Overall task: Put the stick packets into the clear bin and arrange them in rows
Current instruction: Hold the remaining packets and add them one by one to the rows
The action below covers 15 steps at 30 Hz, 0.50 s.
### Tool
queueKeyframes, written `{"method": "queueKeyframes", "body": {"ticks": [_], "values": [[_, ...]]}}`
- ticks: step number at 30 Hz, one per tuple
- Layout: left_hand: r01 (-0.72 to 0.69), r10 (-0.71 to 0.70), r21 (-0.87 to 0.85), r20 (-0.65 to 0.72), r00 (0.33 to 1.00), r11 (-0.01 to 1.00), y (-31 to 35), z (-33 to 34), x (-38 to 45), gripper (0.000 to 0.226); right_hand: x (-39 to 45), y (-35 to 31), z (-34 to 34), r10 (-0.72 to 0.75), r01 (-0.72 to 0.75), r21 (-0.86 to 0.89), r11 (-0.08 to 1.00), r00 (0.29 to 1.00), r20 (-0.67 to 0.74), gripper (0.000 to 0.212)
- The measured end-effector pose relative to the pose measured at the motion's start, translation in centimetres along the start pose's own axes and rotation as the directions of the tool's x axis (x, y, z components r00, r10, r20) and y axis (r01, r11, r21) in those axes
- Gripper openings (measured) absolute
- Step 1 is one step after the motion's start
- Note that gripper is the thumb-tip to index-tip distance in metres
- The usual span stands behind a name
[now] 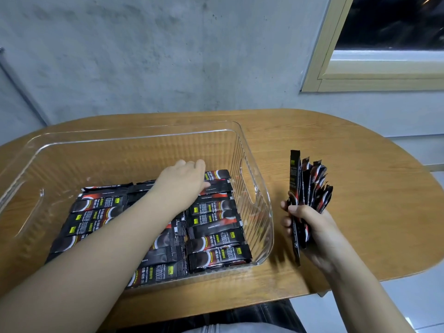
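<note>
A clear ribbed bin [252, 169] stands on the left half of the wooden table. Several black-and-red stick packets [216, 239] lie flat in rows on its floor. My left hand [182, 179] reaches into the bin, its fingers resting on a packet [221, 175] at the far end of the right-hand row; whether it pinches that packet is hidden. To the right of the bin, above the table, my right hand [310, 227] grips a fanned bunch of stick packets [310, 188] that stand upright.
The oval wooden table [360, 169] ends at a grey wall behind and has a rounded right end. A window frame [319, 75] sits at the upper right. The far part of the bin's floor holds no packets.
</note>
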<state>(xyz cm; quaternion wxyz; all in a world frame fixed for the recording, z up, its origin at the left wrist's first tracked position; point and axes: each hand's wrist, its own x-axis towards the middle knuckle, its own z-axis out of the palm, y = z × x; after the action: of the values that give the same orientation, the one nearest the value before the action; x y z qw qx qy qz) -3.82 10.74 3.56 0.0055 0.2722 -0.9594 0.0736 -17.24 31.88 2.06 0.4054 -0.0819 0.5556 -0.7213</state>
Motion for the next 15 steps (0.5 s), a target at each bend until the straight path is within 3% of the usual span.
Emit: {"method": "queueKeyframes", "body": {"ticks": [8,15], "values": [[-0.017,0.031,0.302,-0.044,0.999,0.953,0.9,1.7,1.7,0.045,0.4,0.1,-0.3,0.016,-0.016,-0.007,1.0,1.0,-0.003,0.015],[0.025,0.019,0.332,-0.127,0.992,0.943,1.0,1.4,1.8,0.039,0.6,0.2,-0.4,0.028,-0.028,-0.012,1.0,1.0,0.009,0.014]]}}
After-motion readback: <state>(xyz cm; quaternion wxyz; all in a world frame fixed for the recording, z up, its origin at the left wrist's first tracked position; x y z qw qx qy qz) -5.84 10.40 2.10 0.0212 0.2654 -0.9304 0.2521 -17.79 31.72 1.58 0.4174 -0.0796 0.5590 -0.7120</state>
